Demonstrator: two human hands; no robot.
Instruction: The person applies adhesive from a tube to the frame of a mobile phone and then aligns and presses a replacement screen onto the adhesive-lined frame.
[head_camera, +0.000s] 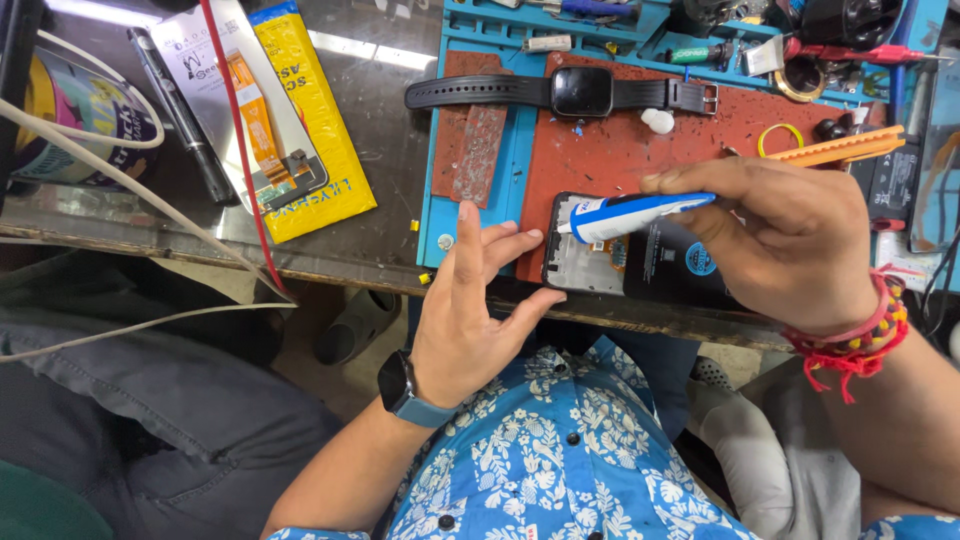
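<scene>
Bench (400, 235): dark, glossy top, its near edge running across the middle of my view. A blue work mat (520, 150) lies on it right of centre, with a red pad (640, 150) set into it.

Opened phone (640, 262): lies back-up on the red pad at the bench's near edge, dark frame, internals exposed at its left end.

My right hand (790, 240): over the phone's right part, fingers closed around a white and blue glue tube (630, 212). The tube points left, its nozzle end above the phone's upper left corner. I cannot tell if the tip touches the frame.

My left hand (470, 310): open, holding nothing. Index finger stretched up onto the blue mat, other fingertips resting just beside the phone's left edge. Dark smartwatch with a blue strap on that wrist.

Wristwatch (575, 92): black, straps laid out flat, near the far edge of the red pad.

Yellow packet (318, 150): on the bench's left part, a white packet (225, 70) with an orange flex cable overlapping it.

Orange plastic pry tool (835, 148): near the mat's right edge, above my right hand.

Small yellow ring (779, 133): on the red pad, just left of the pry tool.
</scene>
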